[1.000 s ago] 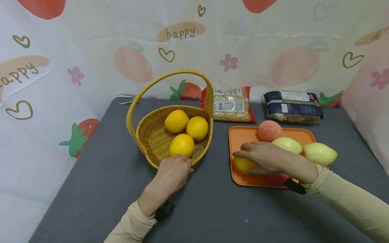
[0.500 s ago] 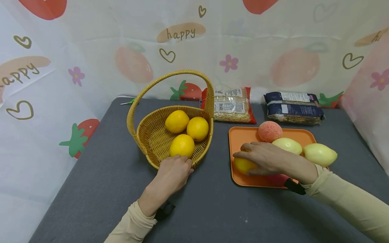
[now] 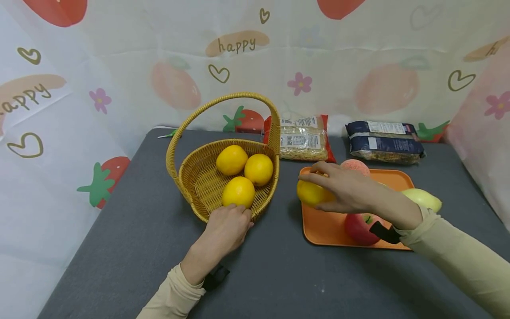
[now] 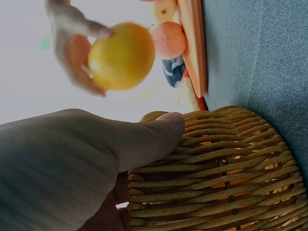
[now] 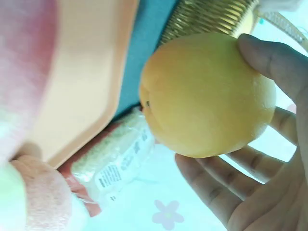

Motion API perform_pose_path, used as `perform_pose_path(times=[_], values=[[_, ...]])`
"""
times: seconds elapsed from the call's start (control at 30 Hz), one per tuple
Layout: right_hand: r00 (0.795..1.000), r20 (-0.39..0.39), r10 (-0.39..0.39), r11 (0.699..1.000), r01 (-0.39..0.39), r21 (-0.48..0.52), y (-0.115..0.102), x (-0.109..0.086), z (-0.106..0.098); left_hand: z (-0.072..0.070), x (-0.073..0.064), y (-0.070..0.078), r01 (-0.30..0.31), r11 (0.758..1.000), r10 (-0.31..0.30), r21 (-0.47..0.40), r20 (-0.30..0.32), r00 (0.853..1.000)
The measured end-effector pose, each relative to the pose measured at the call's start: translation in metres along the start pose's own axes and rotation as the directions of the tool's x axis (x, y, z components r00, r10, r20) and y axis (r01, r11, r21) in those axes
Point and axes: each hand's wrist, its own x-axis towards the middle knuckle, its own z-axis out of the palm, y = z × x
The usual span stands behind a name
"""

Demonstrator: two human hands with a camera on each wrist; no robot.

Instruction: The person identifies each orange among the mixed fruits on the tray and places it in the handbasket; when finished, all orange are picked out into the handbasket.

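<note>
My left hand (image 3: 223, 232) grips the near rim of a wicker basket (image 3: 203, 190); in the left wrist view its thumb (image 4: 154, 137) lies on the outer weave, with the fingers partly hidden. Three oranges (image 3: 238, 192) lie inside the basket, grouped toward its right. My right hand (image 3: 350, 188) holds another orange (image 3: 312, 195) raised over the left edge of an orange tray (image 3: 322, 232). Thumb and fingers span this orange (image 5: 207, 96) in the right wrist view. Beneath the right wrist a red apple (image 3: 358, 229) sits on the tray.
On the tray are also a pink fruit (image 3: 356, 165) and a pale yellow-green fruit (image 3: 424, 199) at the right edge. Behind it lie a red-edged clear bag (image 3: 303, 139) and a dark blue packet (image 3: 384, 141), near the printed backdrop (image 3: 338, 53). The basket's tall handle (image 3: 223, 99) arches upward.
My right hand has lifted the orange off the tray and shifted slightly left, uncovering more of the red apple. The left hand stays on the basket rim.
</note>
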Motion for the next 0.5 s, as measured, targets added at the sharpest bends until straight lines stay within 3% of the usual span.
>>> perform_pose_path(times=[0.23, 0.5], values=[[0.994, -0.113, -0.003, 0.997, 0.011, 0.074, -0.004, 0.021, -0.013, 0.001, 0.0, 0.0, -0.008, 1.0, 0.008, 0.003, -0.013, 1.0], [0.981, -0.192, 0.012, 0.988, 0.019, 0.156, -0.018, 0.054, -0.014, 0.001, 0.0, -0.001, -0.01, 1.0, 0.01, -0.008, -0.01, 1.0]])
